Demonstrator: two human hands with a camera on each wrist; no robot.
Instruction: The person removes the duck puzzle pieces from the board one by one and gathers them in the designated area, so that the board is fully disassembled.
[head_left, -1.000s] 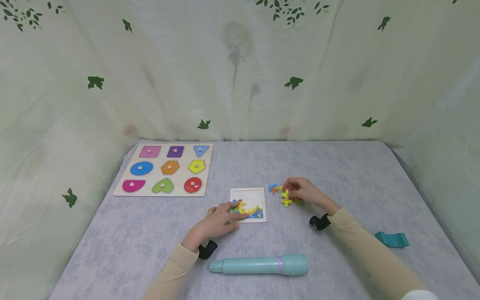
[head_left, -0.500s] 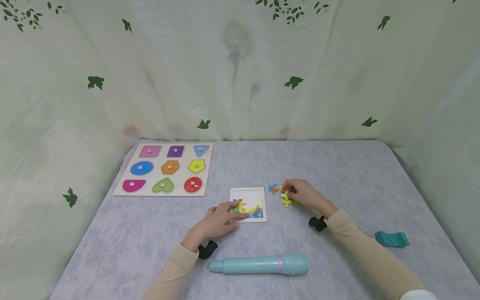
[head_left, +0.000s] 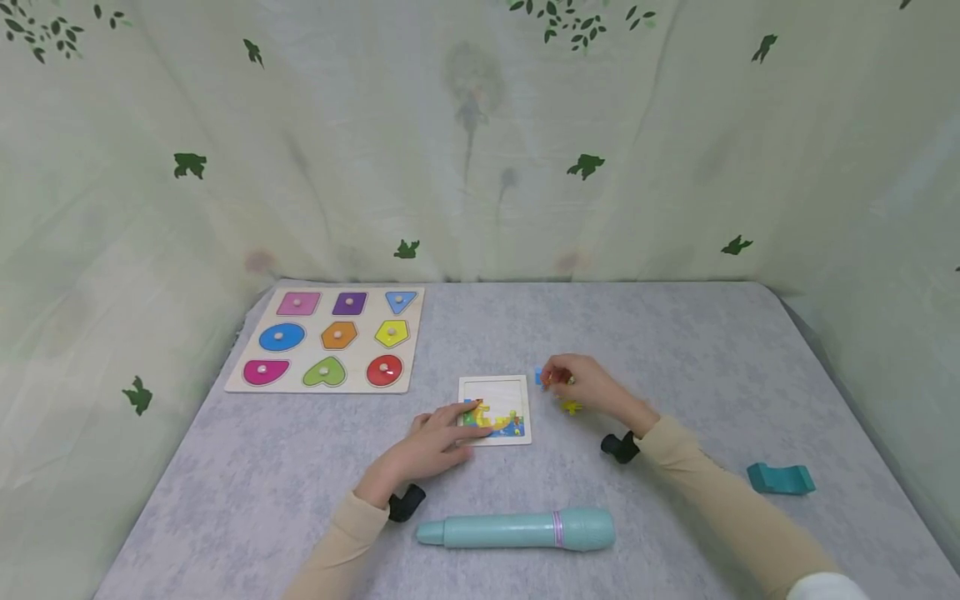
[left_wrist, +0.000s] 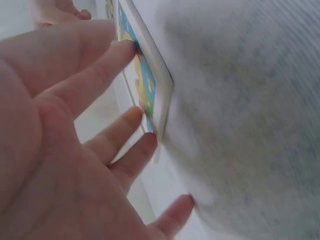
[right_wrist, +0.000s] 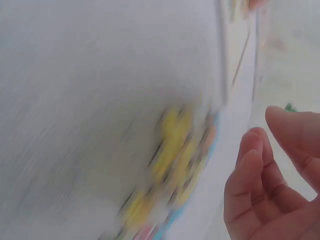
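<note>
My left hand lies over the lower left of a small white-framed jigsaw tray, its fingers spread. In the left wrist view, fingertips touch the picture and the frame's edge. The fitted pieces fill the tray's lower part in blue, green and yellow; its upper part is bare white. Right of the tray, my right hand hovers over loose jigsaw pieces and hides most of them. A yellow piece shows below the fingers. In the right wrist view the fingers bend loosely, thumb apart, nothing between them; the yellow pieces are blurred.
A wooden shape board with coloured knobbed shapes lies at the back left. A teal toy microphone lies across the front of the table. Off to the right is a curved teal block. A pale printed curtain surrounds the table.
My right hand has moved left over the loose pieces, from the yellow ones toward the blue and orange one near the tray. My left hand stays on the tray.
</note>
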